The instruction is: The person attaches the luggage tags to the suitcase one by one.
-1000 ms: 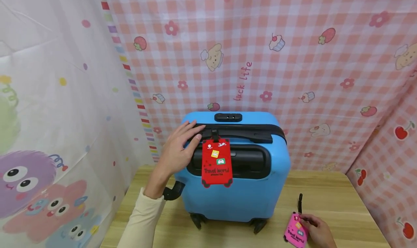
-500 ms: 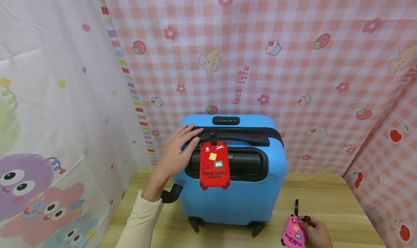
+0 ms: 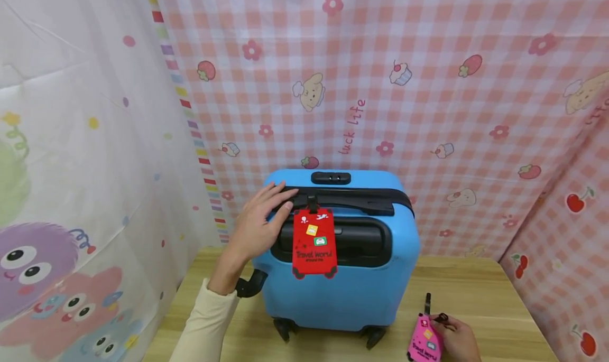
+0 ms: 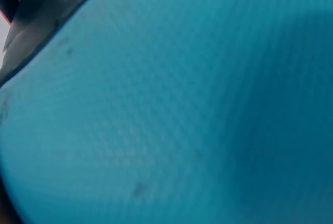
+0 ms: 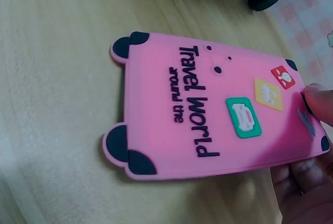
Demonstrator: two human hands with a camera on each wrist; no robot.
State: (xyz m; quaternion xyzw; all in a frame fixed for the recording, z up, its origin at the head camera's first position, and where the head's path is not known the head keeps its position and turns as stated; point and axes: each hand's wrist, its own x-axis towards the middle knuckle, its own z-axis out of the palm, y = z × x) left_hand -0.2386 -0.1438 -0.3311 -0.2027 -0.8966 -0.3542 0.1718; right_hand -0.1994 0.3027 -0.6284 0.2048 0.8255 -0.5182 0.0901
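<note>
A blue hard-shell suitcase (image 3: pixel 328 301) stands upright on a wooden table. My left hand (image 3: pixel 259 222) rests on its upper left edge, fingers extended beside the black top handle (image 3: pixel 352 203). From that handle hangs a red luggage tag (image 3: pixel 314 246) printed "Travel World". At the lower right, my right hand (image 3: pixel 460 341) pinches a pink luggage tag (image 3: pixel 423 343) by its strap end, thumb on the face and fingers beneath. The right wrist view shows the pink tag (image 5: pixel 156 99) close over the table. Only blurred suitcase shell (image 4: pixel 166 99) fills the left wrist view.
The wooden table (image 3: pixel 476 288) extends around the suitcase. Behind it hangs a pink checked cloth (image 3: pixel 371 50), with a white cartoon cloth (image 3: pixel 95 182) on the left. A black side handle (image 3: pixel 252 285) sticks out near my left wrist. Black wheels (image 3: pixel 373 336) support the suitcase.
My right hand has shifted slightly left with the pink luggage tag, and its strap has moved left too. My left hand stays on the suitcase. The head view has tilted a little.
</note>
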